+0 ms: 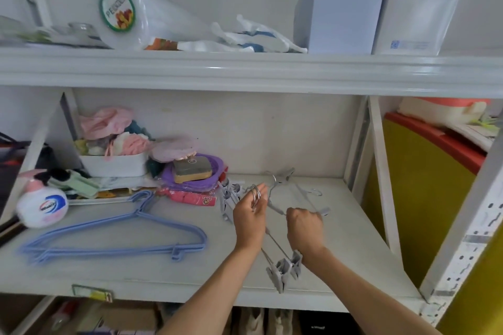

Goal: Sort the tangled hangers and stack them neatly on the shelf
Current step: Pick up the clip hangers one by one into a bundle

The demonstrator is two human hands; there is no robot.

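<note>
While the grey clip hangers (275,228) are only partly untangled, they occupy the middle of the lower shelf (136,266), slightly toward 3 o'clock. Several metal hooks (255,194) are gathered at the left hand (249,219), whose fingers extend nearly straight, the hooks looped over them; whether the thumb closes on them cannot be told. The right hand (304,228) is fisted around a grey bar at the 3 o'clock end of the bundle. Two rods run down toward 6 o'clock and end in a cluster of grey clips (285,269) at the front edge. A further clip hanger (285,179) lies at 12 o'clock of the hands, its small hook (315,192) pointing toward 3 o'clock, apparently unsorted.

Toward 9 o'clock, well apart, blue wire hangers (114,236) lie nested flat, seemingly a finished stack. Beyond them, at the far 9 o'clock end, rests a hand-wash bottle (40,205); at 11 o'clock are a white bin of cloths (114,163) and a purple tray (196,177).

Judgement: separation of the grey hangers is in hand. The next move calls for drawing one hanger free of the bundle without snagging clips on rods, then laying it aligned with its fellows.
</note>
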